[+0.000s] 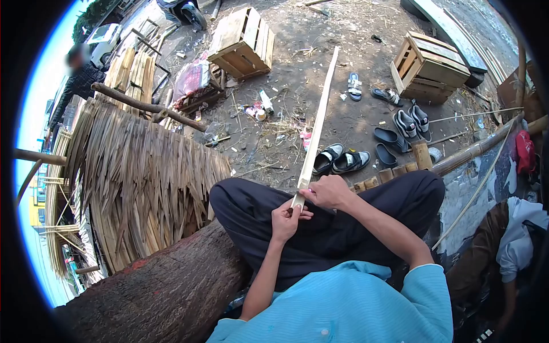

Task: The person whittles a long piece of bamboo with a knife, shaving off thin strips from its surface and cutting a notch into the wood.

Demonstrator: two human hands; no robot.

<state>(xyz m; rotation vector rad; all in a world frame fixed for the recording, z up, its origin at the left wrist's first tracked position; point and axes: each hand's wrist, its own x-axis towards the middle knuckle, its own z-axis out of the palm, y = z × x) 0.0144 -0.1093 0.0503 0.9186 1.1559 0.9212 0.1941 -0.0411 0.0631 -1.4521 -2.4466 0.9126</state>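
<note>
A long, pale, flat strip [321,108] of what looks like bamboo or wood rises from my lap and points away over the ground. My left hand [289,222] is closed around its near end. Just above it, my right hand [326,192] is closed against the same strip, fingers curled. A small pink bit shows at the right hand's fingertips; what it belongs to is hidden. Both hands are over my dark trousers [251,211], between my crossed legs.
A thick log [166,286] lies at my left, below a thatch panel [148,166]. Wooden crates [243,43], shoes [349,162] and litter are on the ground ahead. One person [80,80] stands far left; another [514,234] is close at right.
</note>
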